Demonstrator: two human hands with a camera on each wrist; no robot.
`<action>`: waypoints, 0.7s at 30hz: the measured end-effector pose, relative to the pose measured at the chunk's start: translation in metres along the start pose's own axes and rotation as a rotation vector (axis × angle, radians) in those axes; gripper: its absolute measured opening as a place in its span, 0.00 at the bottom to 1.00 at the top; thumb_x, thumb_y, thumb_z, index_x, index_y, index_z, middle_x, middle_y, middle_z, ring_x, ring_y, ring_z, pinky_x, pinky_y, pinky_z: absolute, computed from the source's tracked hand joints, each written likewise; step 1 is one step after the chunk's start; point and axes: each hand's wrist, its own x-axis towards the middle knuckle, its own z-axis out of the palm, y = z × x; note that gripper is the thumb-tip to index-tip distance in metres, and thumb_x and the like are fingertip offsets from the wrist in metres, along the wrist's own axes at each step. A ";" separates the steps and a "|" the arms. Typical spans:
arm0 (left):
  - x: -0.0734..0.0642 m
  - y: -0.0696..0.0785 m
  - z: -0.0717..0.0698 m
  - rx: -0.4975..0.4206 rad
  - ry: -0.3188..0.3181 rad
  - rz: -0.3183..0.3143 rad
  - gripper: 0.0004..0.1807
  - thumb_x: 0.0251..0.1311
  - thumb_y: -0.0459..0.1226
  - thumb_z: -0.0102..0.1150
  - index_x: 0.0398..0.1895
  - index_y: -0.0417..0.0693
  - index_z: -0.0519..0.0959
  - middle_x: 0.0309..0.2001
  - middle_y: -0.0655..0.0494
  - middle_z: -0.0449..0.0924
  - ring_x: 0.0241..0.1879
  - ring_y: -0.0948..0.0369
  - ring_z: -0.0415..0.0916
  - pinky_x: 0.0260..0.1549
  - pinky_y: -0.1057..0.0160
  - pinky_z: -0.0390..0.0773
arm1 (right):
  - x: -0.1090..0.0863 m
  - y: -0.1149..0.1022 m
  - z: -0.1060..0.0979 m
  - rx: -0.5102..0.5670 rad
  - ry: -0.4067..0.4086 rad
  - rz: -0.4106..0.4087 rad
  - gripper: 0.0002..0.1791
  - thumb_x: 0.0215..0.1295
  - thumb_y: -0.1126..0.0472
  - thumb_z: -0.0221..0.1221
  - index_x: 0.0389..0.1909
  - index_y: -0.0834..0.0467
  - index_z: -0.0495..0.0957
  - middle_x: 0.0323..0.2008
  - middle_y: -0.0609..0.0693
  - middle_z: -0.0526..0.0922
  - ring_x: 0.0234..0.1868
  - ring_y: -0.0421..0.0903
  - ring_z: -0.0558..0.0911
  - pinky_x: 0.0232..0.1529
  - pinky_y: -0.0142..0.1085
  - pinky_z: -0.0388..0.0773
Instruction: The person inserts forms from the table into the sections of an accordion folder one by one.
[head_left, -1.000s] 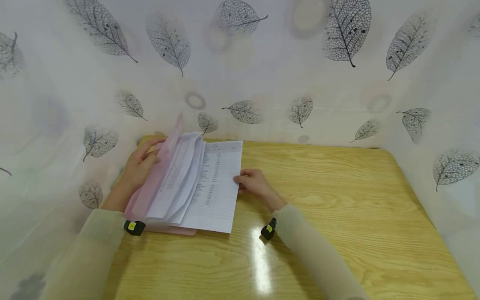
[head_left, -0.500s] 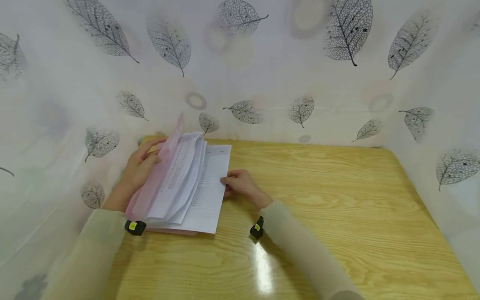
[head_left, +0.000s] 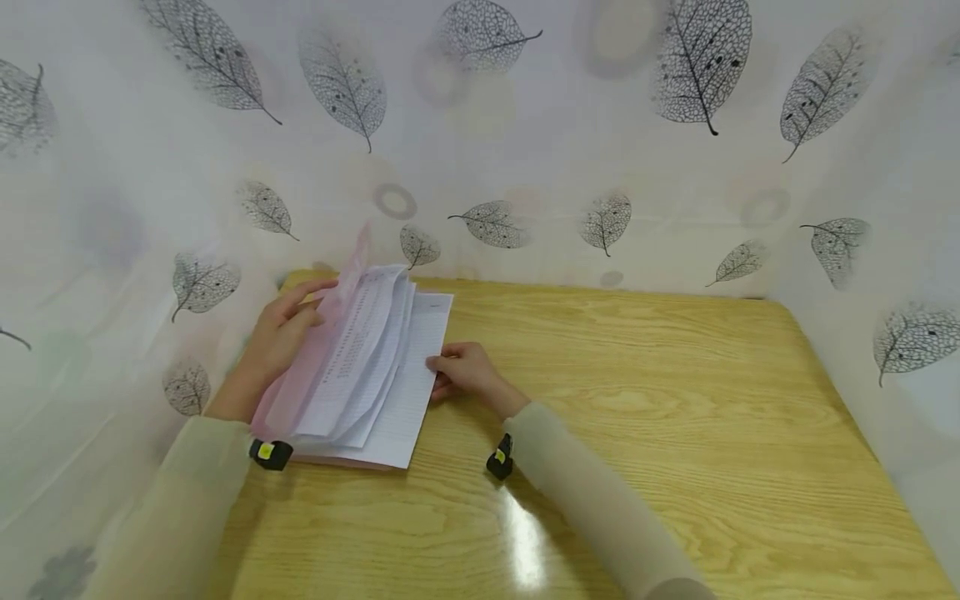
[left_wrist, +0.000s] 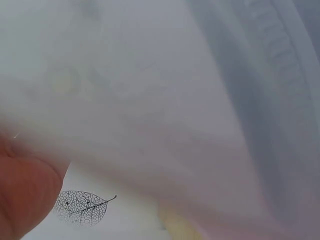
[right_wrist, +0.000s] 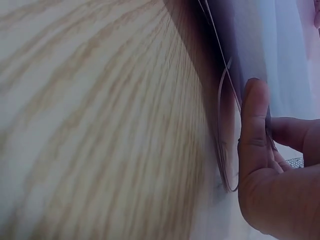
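On the left of the wooden table lies a pink translucent folder (head_left: pixel 300 383) with its cover raised and several printed sheets (head_left: pixel 360 342) fanned inside. My left hand (head_left: pixel 277 337) holds that cover up, fingers behind it and thumb in front. Blurred cover film (left_wrist: pixel 165 125) fills most of the left wrist view. My right hand (head_left: pixel 471 371) pinches the right edge of a white lined paper sheet (head_left: pixel 416 367), whose left part is hidden beneath the fanned sheets. In the right wrist view, thumb and fingers (right_wrist: pixel 255 130) grip the paper's edge close above the table.
The wooden table (head_left: pixel 637 417) extends to the right and toward the front. A whitish curtain (head_left: pixel 525 133) with leaf prints hangs around the back and sides. Small black wrist cameras (head_left: pixel 272 454) sit at both cuffs.
My right hand has moved left with the lined sheet, so less of it shows past the fanned pages. My left hand and the raised cover have stayed in place.
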 end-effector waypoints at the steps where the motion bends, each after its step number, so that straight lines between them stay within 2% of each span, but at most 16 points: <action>1: 0.000 0.000 0.000 -0.002 0.002 -0.004 0.29 0.71 0.25 0.45 0.75 0.42 0.71 0.79 0.43 0.63 0.73 0.37 0.68 0.54 0.82 0.69 | -0.001 0.000 0.000 0.004 0.002 0.003 0.13 0.74 0.66 0.58 0.50 0.74 0.80 0.19 0.51 0.83 0.18 0.42 0.84 0.27 0.36 0.87; 6: 0.001 0.001 -0.001 -0.005 0.005 -0.010 0.29 0.70 0.25 0.46 0.75 0.42 0.71 0.79 0.44 0.64 0.73 0.38 0.69 0.55 0.81 0.69 | -0.005 -0.004 -0.004 0.037 0.013 0.019 0.12 0.75 0.66 0.56 0.48 0.72 0.80 0.23 0.53 0.84 0.20 0.44 0.85 0.27 0.37 0.87; 15: 0.001 -0.003 -0.002 0.003 -0.025 -0.008 0.30 0.71 0.26 0.48 0.76 0.43 0.69 0.79 0.40 0.62 0.74 0.37 0.67 0.54 0.83 0.69 | -0.004 -0.001 -0.009 0.069 -0.009 0.020 0.11 0.77 0.67 0.55 0.49 0.73 0.79 0.26 0.55 0.86 0.24 0.45 0.88 0.29 0.37 0.88; 18: 0.001 -0.004 -0.002 0.002 -0.031 -0.028 0.30 0.71 0.27 0.49 0.77 0.45 0.68 0.80 0.41 0.61 0.74 0.40 0.68 0.53 0.82 0.69 | -0.004 -0.001 -0.008 0.074 -0.017 0.014 0.11 0.77 0.68 0.54 0.49 0.73 0.79 0.27 0.55 0.86 0.24 0.45 0.88 0.30 0.37 0.88; 21: 0.001 -0.005 -0.003 -0.004 -0.040 -0.043 0.31 0.72 0.28 0.51 0.78 0.46 0.67 0.81 0.43 0.60 0.73 0.48 0.72 0.52 0.82 0.70 | -0.004 -0.001 -0.005 0.072 -0.023 0.005 0.12 0.77 0.68 0.54 0.50 0.75 0.79 0.27 0.55 0.85 0.24 0.45 0.88 0.31 0.38 0.88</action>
